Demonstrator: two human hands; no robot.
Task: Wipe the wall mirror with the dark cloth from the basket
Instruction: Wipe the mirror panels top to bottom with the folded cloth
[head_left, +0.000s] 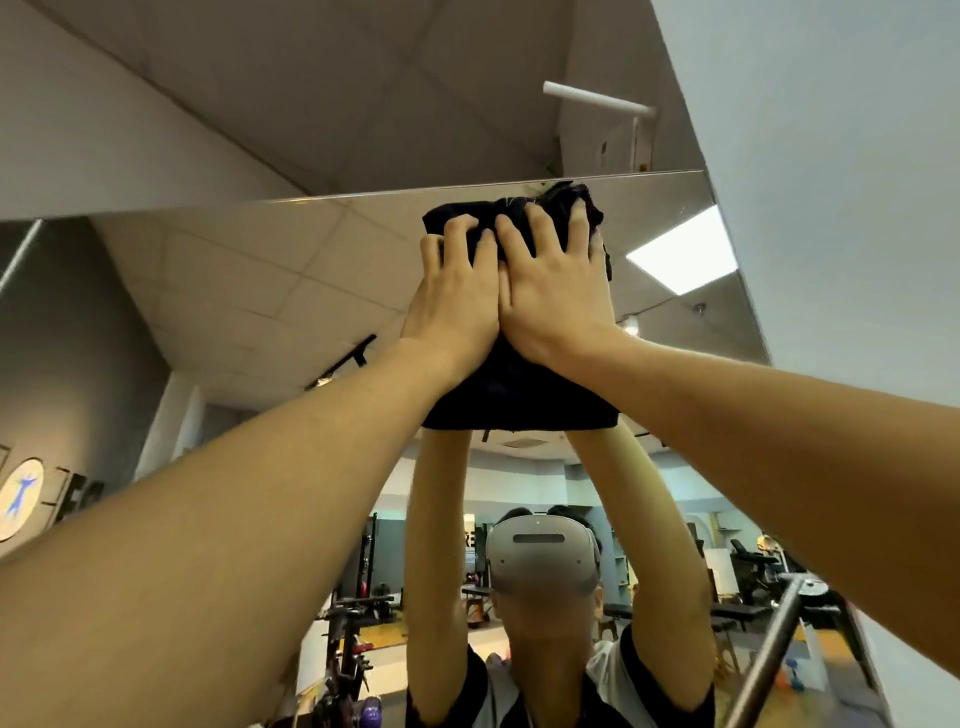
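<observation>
- Both arms are reaching upward and forward, bringing the two hands together high on the wall mirror (291, 270), just below its top edge.
- The left hand (457, 291) is lying on the dark cloth (514, 389) with its fingers bent at the tips and digging into the bunched upper part of the fabric.
- The right hand (550, 291) is sitting directly beside it, the inner edges of the two hands touching; its fingers are spreading over the cloth and curling into the same bunched section.
- The dark cloth is being held flat against the glass under both palms. Its crumpled top is reaching almost to the mirror's upper edge, and its lower part is hanging below the wrists with a straight bottom hem.
- Whether the thumbs are tucked under the fabric cannot be told, as they are hidden from this view.
- The mirror is showing the person's reflected raised arms, a grey headset (543, 556), and gym equipment behind.
- A lit ceiling panel (680, 249) is appearing as a reflection to the right of the hands.
- A metal bar (769, 654) is slanting across the lower right corner.
</observation>
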